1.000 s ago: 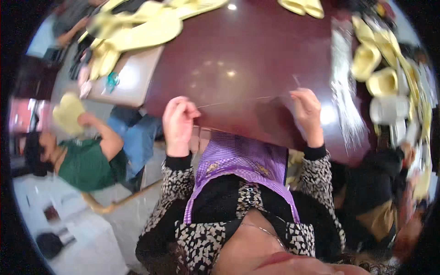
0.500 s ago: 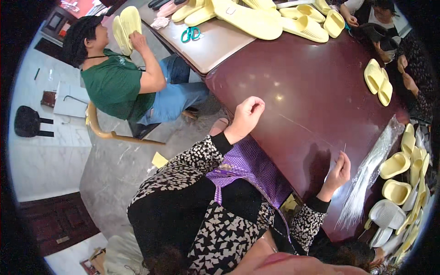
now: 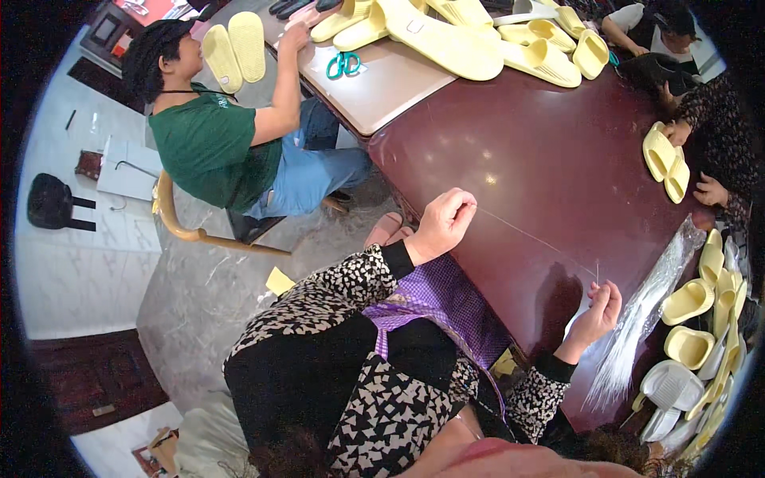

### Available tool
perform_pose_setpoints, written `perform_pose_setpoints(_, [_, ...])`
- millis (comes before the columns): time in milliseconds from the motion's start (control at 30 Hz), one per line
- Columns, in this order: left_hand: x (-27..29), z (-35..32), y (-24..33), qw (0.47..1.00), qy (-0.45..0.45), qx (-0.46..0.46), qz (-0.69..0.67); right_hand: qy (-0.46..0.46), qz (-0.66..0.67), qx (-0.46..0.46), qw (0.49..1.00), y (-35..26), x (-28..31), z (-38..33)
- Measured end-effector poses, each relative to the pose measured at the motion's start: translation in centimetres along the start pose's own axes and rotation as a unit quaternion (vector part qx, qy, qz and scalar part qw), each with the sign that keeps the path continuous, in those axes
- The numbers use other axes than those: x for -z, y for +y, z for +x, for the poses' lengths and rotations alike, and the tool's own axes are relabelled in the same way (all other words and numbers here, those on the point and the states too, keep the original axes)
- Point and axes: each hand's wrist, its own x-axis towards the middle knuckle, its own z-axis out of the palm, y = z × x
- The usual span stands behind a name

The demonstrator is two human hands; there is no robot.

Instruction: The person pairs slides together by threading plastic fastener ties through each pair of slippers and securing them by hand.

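My left hand [image 3: 442,226] pinches one end of a thin white thread [image 3: 532,237] over the near edge of the dark red table. The thread runs taut across to my right hand [image 3: 596,317]. Between the closed fingertips of my right hand stands a fine needle [image 3: 598,272], upright. Beside that hand lies a long bundle of white threads [image 3: 637,319], partly in a clear plastic sleeve.
Yellow slippers [image 3: 450,48] are heaped at the far edge near teal-handled scissors [image 3: 343,65]. More yellow and grey slippers [image 3: 688,348] stand at the right. A co-worker in green [image 3: 211,139] sits left; another's hand touches a yellow slipper pair [image 3: 666,163].
The thread between my hands looks straighter. The co-worker in green has moved a hand to the far pile, and the slippers by them now sit apart. At right, a hand has reached the slipper pair.
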Motion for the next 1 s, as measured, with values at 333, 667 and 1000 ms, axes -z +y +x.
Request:
perform_pose_setpoints(333, [0.5, -0.2, -0.3, 0.999, -0.009, -0.028, 0.015, -0.015, 0.052, -0.035, 0.998, 0.6, 0.4, 0.2])
perform_pose_setpoints(667, [1.3, 0.0, 0.3, 0.999, -0.009, -0.037, 0.019, -0.028, 0.103, -0.042, 0.993, 1.2, -0.2, 0.7])
perform_pose_setpoints(1000, [1.4, 0.9, 1.2, 1.000, 0.010, 0.027, 0.001, -0.048, 0.075, -0.057, 0.994, -1.0, -1.5, 1.5])
